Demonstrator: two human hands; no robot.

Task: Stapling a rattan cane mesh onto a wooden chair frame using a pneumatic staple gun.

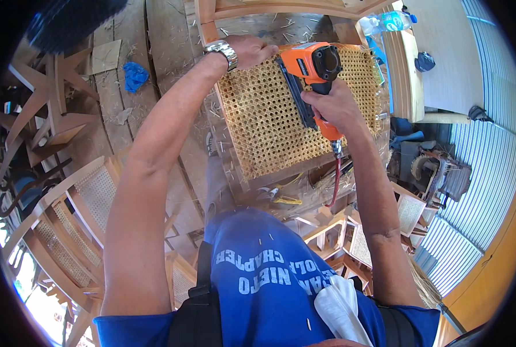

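Observation:
My right hand (334, 107) is closed around the handle of an orange and black pneumatic nail gun (307, 62). A red air hose (336, 176) runs from the foot of its handle. The gun's black magazine lies slantwise over a panel of woven cane webbing (258, 127), its nose close to the panel's far edge. At the far left corner of the cane, my left hand (249, 51) rests with fingers stretched toward the gun's nose, holding nothing I can make out. A metal-band watch (220, 53) circles my left wrist. The fingertips are partly hidden.
Beyond the cane stands a wooden chair frame (281, 8). A plastic bottle (388, 22) lies at the far right. Wooden chairs with cane panels (67, 220) crowd the left. A blue crumpled bag (135, 77) lies on the planks. Machinery with a toothed disc (424, 168) stands at right.

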